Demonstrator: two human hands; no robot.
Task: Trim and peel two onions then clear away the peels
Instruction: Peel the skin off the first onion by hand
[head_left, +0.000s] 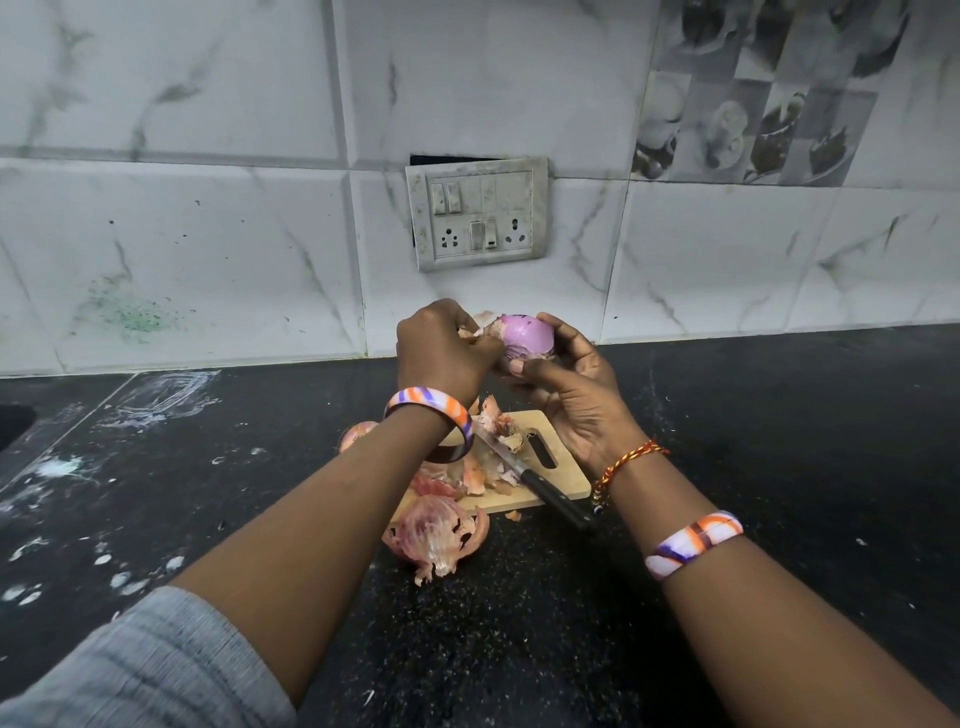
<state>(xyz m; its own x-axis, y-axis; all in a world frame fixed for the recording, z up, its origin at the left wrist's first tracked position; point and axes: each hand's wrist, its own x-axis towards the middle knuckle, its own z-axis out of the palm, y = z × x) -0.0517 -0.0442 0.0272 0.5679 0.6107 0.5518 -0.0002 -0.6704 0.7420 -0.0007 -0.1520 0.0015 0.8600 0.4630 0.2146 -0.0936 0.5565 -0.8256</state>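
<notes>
Above the cutting board (550, 483), right hand (566, 395) cupping onion (524, 338), left hand (441, 353) pinching its skin

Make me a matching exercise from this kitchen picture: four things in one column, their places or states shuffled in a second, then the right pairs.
Things
1. purple onion
2. knife
3. big loose peel
4. second onion

Places or states
A. lies on the black counter, off the near edge of the cutting board
B. held up in both hands, the left hand and the right hand, mostly bare of skin
C. rests across the board among the peels
D. half hidden behind the left wrist, skin still on

Pairs: 1-B, 2-C, 3-A, 4-D
</notes>
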